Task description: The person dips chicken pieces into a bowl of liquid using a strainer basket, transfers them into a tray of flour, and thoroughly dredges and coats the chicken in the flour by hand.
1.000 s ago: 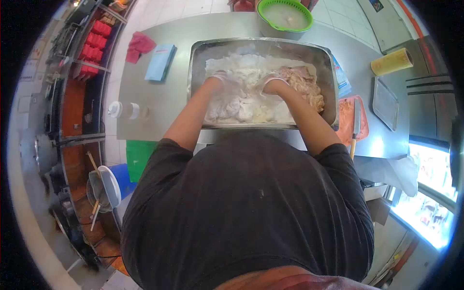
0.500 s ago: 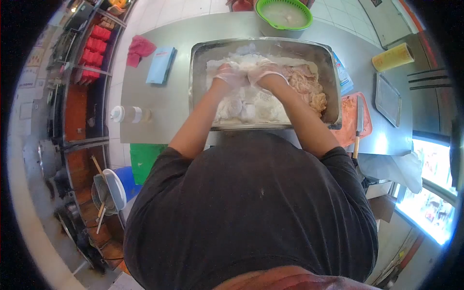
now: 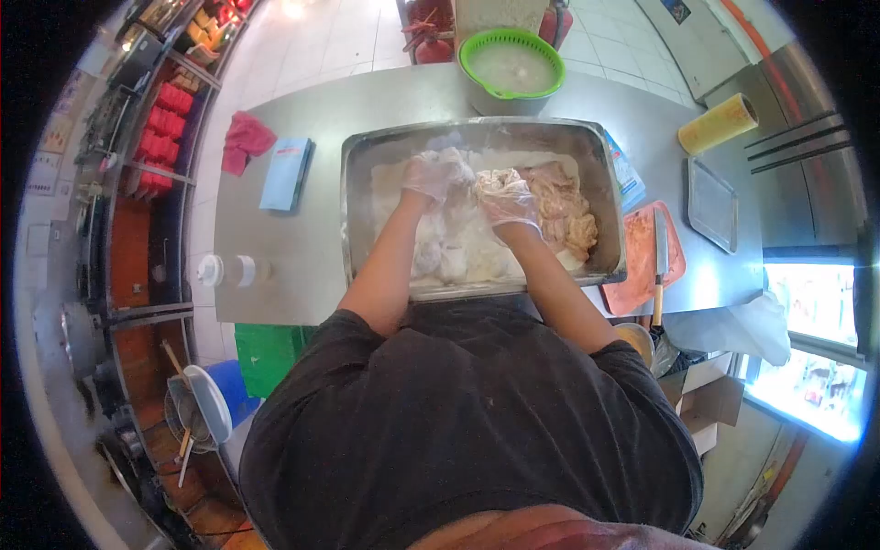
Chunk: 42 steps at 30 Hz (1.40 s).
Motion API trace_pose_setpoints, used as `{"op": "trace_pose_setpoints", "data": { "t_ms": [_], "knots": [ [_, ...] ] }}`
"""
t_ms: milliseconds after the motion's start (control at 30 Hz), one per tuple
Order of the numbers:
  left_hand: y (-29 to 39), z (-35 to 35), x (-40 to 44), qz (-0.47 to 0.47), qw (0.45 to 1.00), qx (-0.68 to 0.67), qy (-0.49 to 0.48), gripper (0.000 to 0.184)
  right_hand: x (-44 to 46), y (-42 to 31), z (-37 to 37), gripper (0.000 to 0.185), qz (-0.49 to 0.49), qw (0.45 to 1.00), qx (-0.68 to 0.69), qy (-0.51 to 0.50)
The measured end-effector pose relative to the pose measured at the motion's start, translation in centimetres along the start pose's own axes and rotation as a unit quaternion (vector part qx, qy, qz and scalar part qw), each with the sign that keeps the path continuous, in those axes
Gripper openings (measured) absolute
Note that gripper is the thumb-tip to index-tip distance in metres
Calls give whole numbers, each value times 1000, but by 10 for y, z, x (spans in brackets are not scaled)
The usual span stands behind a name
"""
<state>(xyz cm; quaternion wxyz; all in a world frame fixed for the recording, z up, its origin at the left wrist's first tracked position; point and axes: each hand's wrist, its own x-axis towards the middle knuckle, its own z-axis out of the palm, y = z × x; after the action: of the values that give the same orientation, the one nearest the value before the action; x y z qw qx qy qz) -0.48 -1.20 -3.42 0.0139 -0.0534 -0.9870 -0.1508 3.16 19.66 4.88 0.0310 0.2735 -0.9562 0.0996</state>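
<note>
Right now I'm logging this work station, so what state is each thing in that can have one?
Metal pan: holding white powder and meat
Meat: raw-looking, partly coated
Left hand: gloved, powdery, grip unclear
Right hand: gloved, powdery, grip unclear
Green colander: holding something whitish
Knife: lying on the red board
Red board: stained
Red cloth: crumpled
Cardboard box: flaps open

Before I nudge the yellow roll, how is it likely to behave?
The yellow roll would probably roll easily, lying on its side on the smooth table. It looks stiff, with a straight shape, and perhaps heavy, as it seems thickly wound.
</note>
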Motion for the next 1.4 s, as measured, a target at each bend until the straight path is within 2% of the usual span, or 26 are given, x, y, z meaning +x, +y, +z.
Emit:
{"op": "trace_pose_setpoints", "data": {
  "t_ms": [33,67,133,167,233,300,333,467,500,533,567,633,667,700,767,800,833,867,900,967,1033,1100,1233,1300,1333,1400],
  "knots": [
    [0,-6,5,-4,1000,-9,-18,36,3,1,-2,17,0,1000,-2,4],
    [-4,-13,7,-1,1000,-8,-14,36,2,1,-5,17,69,995,72,32],
    [-15,-26,10,149,985,71,59,35,6,3,-8,18,138,978,142,62],
    [-16,-30,17,151,984,68,62,35,6,9,-1,20,90,988,83,93],
    [-2,-69,25,48,991,80,-95,33,8,25,21,22,38,992,18,120],
    [12,-95,20,76,987,113,-85,36,18,43,49,32,1,983,-131,132],
    [16,-102,19,105,979,153,-79,39,21,43,46,32,-6,982,-134,133],
    [10,-105,34,114,981,132,-89,37,38,42,37,26,-27,982,-80,167],
    [-6,-83,43,112,980,147,-80,30,37,42,39,24,-33,981,-68,179],
    [-3,-86,40,110,978,160,-73,30,39,47,47,24,-34,981,-67,177],
    [-1,-90,35,108,979,159,-74,30,42,54,54,21,44,989,-1,143],
    [36,-151,10,-21,999,-36,-17,34,40,64,55,19,120,985,66,102],
    [21,-136,11,33,999,32,29,39,38,66,47,21,113,981,129,88],
    [24,-140,3,28,999,33,25,39,34,52,23,24,131,981,119,85],
    [32,-153,-14,-54,998,-17,-1,32,32,26,-12,28,149,979,113,80],
    [21,-129,-12,-55,998,-12,-6,32,32,16,-18,29,182,960,200,75],
    [1,-84,-5,21,997,48,65,29,32,6,-24,31,216,931,286,69],
    [-10,-57,-7,98,981,105,133,28,34,-5,-35,41,251,902,352,4],
    [-3,-54,-13,100,981,108,125,28,35,-15,-26,41,256,898,358,1],
    [19,-58,-18,108,981,158,-22,24,44,-29,-13,51,240,879,412,-12],
    [28,-78,-33,71,991,109,-19,24,41,-28,-31,51,213,897,388,-2],
    [38,-97,-49,13,997,-41,69,24,41,-14,-43,49,202,917,333,-85],
    [37,-77,-46,34,993,22,112,27,39,-10,-36,50,234,934,267,-47],
    [54,-83,-44,57,995,69,-44,28,37,-18,-29,45,173,938,289,-77],
    [54,-83,-42,58,995,69,-40,28,37,-9,-18,42,124,935,332,-35],
    [52,-83,-42,-37,992,-116,10,27,43,9,-14,41,144,947,285,-41]
  ]
}}
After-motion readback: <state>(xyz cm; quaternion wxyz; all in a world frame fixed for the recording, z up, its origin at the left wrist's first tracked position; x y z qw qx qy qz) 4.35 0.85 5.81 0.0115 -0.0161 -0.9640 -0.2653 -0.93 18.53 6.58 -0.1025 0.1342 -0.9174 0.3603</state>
